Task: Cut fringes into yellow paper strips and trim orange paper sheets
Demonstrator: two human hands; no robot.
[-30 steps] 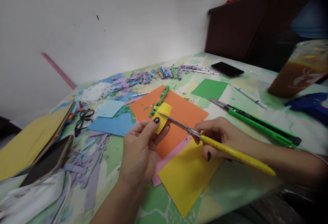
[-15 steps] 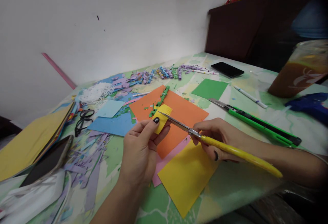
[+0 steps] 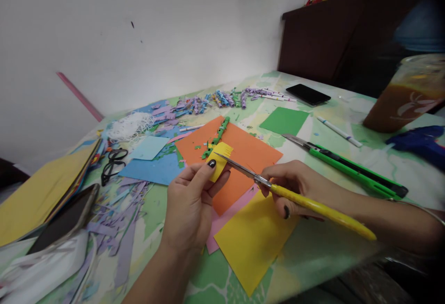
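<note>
My left hand [image 3: 194,202] pinches a small piece of yellow paper [image 3: 218,164] between thumb and fingers; short slits run along its far edge. In my right hand [image 3: 295,188] is a pair of scissors [image 3: 306,206] with yellow handles, its blades reaching left across the paper. Below the hands lies an orange sheet [image 3: 246,151], with a green curled paper piece [image 3: 222,130] and green scraps on it. A larger yellow sheet [image 3: 255,243] overlaps a pink sheet [image 3: 217,225] nearer to me.
A green utility knife [image 3: 354,167] with its blade out lies right of my hand, near a blue tool [image 3: 420,144] and a cup of brown drink [image 3: 399,100]. Paper strips [image 3: 127,243], glasses [image 3: 114,162] and a phone [image 3: 66,220] lie left. Curled paper pieces [image 3: 222,98] line the back.
The scissors' yellow handles have shifted slightly, their near end a little up and left. The left hand and the paper stay almost where they were.
</note>
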